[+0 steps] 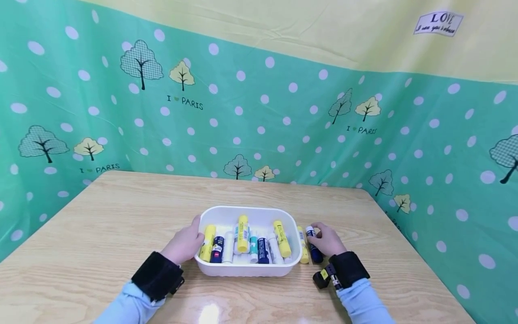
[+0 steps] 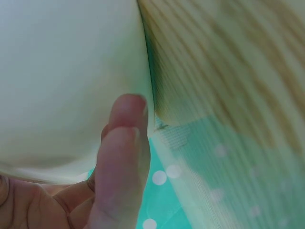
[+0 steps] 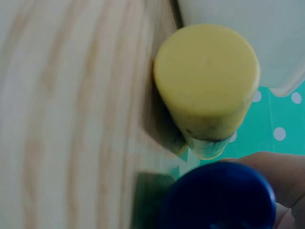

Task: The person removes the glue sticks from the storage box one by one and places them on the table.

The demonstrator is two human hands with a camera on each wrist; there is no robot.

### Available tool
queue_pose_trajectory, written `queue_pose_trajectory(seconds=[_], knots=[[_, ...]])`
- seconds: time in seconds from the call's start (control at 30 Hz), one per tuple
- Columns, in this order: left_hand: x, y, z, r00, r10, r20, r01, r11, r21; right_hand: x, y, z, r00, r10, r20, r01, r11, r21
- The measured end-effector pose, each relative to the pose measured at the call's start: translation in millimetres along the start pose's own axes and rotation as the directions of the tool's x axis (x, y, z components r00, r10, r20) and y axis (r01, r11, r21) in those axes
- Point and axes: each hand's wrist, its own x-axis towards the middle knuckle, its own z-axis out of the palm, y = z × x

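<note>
A white basket (image 1: 243, 270) holds several glue sticks, yellow, dark blue, white and teal. At its left end my left hand (image 1: 185, 242) grips the rim; in the left wrist view the fingers of that hand (image 2: 121, 167) lie against the white wall (image 2: 62, 86). My right hand (image 1: 328, 240) pinches a dark blue glue stick (image 1: 315, 253) on the table, right of the basket. Between that stick and the basket lies a yellow glue stick (image 1: 303, 254). The right wrist view shows the yellow one (image 3: 207, 71) beside the dark blue one (image 3: 219, 198), with fingers (image 3: 279, 176) at its far side.
The wooden table (image 1: 121, 216) extends around the basket. Behind it hangs a green and yellow curtain (image 1: 275, 112) with dots and printed trees. Both wrists wear black bands, and a small black device (image 1: 322, 279) hangs at the right one.
</note>
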Motion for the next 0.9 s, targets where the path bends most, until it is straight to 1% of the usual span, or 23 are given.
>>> queue_pose_trajectory(seconds=[0.13, 0.4, 0.63, 0.9], knots=[[0.4, -1.1, 0.4, 1.000, -0.004, 0.000, 0.004, 1.000, 0.001, -0.2, -0.4, 1.2, 1.000, -0.002, 0.008, 0.002, 1.000, 0.004], [-0.7, -1.1, -0.3, 1.000, 0.007, 0.002, -0.007, 1.000, 0.011, 0.0, -0.4, 2.0, 1.000, 0.008, 0.004, -0.008, 1.000, -0.005], [1.8, -2.0, 0.1, 0.999, 0.032, -0.022, -0.031, 0.997, 0.064, 2.1, 0.3, 2.9, 1.000, 0.018, 0.007, -0.018, 1.000, -0.014], [1.6, -1.8, 0.2, 0.999, 0.034, -0.019, -0.033, 0.998, 0.059, 0.7, 0.0, 2.7, 1.000, 0.012, 0.018, -0.012, 1.000, 0.008]])
